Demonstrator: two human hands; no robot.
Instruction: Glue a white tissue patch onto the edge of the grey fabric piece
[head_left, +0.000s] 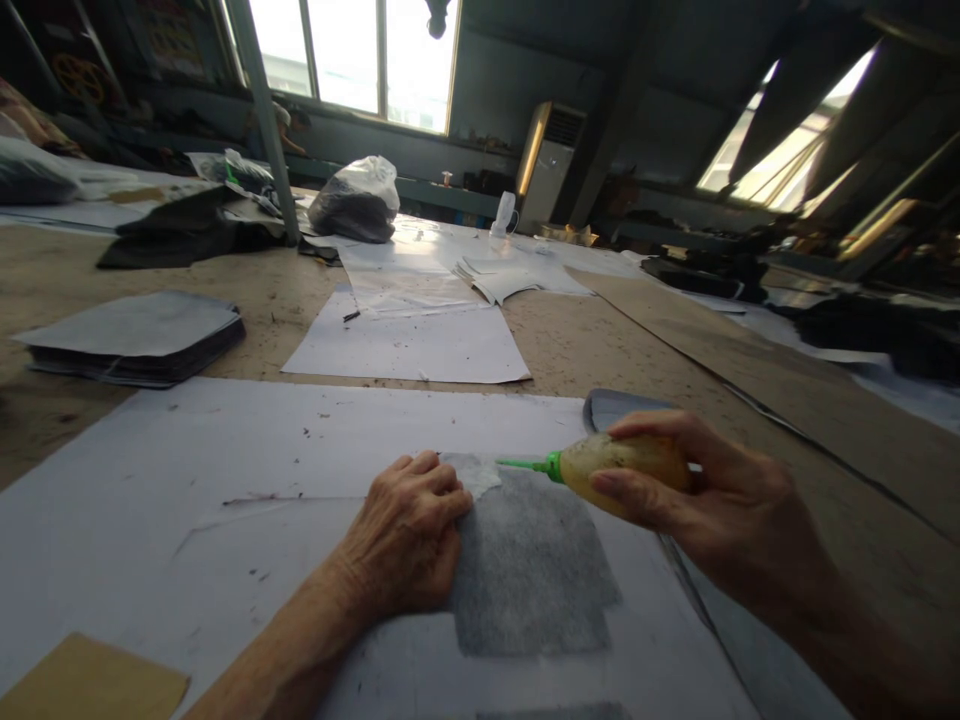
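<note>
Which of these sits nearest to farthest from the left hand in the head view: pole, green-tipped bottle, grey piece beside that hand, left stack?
1. Grey piece: immediately right of the left hand.
2. Green-tipped bottle: right, in the right hand.
3. Left stack: ahead, left.
4. Pole: farther ahead, left.

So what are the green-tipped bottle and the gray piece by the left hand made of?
The green-tipped bottle looks like smooth, cloudy plastic: its yellowish body seems partly see-through. The gray piece seems matte fabric, perhaps felt: it looks mottled and fuzzy.
</note>
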